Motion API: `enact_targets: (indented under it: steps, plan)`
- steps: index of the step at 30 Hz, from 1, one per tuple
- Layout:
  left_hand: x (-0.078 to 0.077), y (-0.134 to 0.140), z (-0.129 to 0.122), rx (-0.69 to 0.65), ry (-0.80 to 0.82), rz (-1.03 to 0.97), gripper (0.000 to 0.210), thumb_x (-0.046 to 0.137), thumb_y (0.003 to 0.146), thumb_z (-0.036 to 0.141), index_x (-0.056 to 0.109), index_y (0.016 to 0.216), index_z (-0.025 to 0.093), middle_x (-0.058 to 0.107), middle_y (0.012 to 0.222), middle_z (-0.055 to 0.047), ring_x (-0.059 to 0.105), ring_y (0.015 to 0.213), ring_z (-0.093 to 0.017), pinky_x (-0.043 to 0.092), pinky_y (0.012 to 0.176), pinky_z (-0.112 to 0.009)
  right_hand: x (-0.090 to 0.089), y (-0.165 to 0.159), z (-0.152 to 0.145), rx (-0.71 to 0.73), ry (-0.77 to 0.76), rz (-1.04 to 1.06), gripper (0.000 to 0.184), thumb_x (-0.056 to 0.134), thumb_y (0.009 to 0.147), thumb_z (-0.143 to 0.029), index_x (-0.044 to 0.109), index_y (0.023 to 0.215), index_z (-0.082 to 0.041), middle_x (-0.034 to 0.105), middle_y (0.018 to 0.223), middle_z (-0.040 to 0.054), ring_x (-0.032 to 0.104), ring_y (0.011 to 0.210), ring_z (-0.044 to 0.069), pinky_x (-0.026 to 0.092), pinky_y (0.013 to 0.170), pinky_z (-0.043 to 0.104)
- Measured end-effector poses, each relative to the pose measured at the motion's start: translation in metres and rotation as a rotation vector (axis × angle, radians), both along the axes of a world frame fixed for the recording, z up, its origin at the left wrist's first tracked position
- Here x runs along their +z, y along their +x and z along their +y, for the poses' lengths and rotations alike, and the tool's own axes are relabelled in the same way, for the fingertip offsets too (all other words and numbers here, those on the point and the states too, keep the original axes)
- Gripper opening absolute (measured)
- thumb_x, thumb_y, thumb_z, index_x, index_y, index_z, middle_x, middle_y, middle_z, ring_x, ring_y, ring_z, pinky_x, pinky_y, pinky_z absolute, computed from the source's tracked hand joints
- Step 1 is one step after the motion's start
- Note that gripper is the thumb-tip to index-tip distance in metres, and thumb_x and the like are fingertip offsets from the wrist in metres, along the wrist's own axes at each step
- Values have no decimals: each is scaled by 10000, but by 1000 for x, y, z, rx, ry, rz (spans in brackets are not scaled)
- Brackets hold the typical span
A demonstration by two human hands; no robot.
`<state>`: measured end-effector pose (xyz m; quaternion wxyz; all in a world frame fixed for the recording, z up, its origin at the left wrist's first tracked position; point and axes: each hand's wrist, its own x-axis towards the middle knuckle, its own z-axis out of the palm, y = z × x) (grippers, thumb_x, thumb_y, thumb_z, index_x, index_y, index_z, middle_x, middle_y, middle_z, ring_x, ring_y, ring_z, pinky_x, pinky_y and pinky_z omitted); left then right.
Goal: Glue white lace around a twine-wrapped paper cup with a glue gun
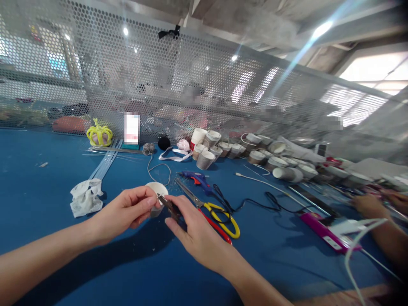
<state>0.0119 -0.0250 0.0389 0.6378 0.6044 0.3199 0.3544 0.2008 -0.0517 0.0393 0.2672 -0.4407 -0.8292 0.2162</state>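
Over the blue table, my right hand [194, 233] grips a small dark hand tool [172, 208] with a shiny metal tip; its exact kind is hard to make out. That tip is close to the fingertips of my left hand [135, 206], which are pinched together on something too small to name. Just behind both hands stands a white cup [156, 188], partly covered by my fingers. Large scissors [210, 210] with red and yellow handles lie beside my right hand. Beyond them is a blue glue gun [197, 179] with a black cord.
Grey string [159, 165] trails from a small ball. Crumpled white material [86, 197] lies at left, near a phone [131, 128] and a yellow woven ornament [99, 135]. Several wrapped cups [205, 159] line the back. A magenta power strip [328, 231] and another person's hand [369, 207] are at right.
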Motion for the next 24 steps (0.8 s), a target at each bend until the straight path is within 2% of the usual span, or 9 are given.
enact_targets:
  steps: [5,14,19,24]
  plan:
    - [1,2,-3,109,222,150,186,459,852,314,557,802,163,406,586,57,300,489,-75,223,432,-196,-1,0,1,-32,-53,-12,352,454,888,-241,392,1229,-184,509,1072,89,521,956,173,450,854,354]
    - [-2,1,-4,122,363,236,175,411,872,250,572,869,181,500,723,25,411,646,-109,325,579,-203,-3,0,1,-27,-11,1,267,455,886,-228,433,1149,-189,518,1048,87,527,939,176,460,833,360]
    - [-2,2,-5,125,350,225,175,421,871,252,575,838,178,473,683,33,372,589,-96,294,522,-196,-2,-1,0,-40,5,-19,260,464,879,-216,441,1136,-188,519,1024,83,540,877,165,476,789,341]
    - [-1,2,-5,51,203,112,190,444,866,301,571,806,174,376,560,65,265,461,-71,210,409,-192,-3,0,0,-14,31,-3,290,479,867,-208,425,1151,-193,521,1033,85,541,910,174,474,806,354]
